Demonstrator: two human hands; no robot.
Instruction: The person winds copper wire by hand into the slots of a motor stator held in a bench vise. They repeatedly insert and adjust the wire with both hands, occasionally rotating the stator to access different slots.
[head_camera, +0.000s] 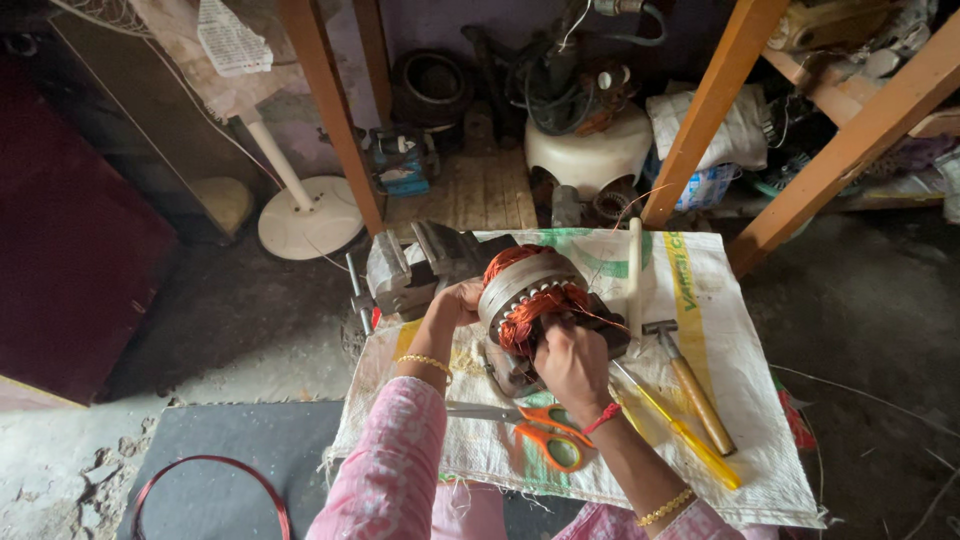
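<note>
We see a round grey metal motor stator wound with orange-red copper wire (530, 290) standing at the middle of a white woven plastic sack with green and yellow print (740, 380), which is spread over the work surface. The left hand (455, 300) lies against the stator's left side, fingers curled around its rim and touching the metal; a gold bangle sits on that wrist above a pink patterned sleeve. The right hand (572, 365) is on the near side of the stator, its fingers bent and pressed into the copper windings; whether they pinch a single strand we cannot tell. A red thread and a gold bracelet circle that forearm. Just left of the stator, touching the sack's far left corner, stands a grey metal bench vice (410, 270). Near the right hand, partly under the wrist, lie scissors with orange handles (540, 435). To the right of the hand rest a hammer with a wooden handle (690, 385) and a screwdriver with a yellow handle (685, 435), side by side. On the dark floor mat at the near left lies a loop of red wire (205, 490). Far left stands the white round base of a pedestal fan (305, 215).
</note>
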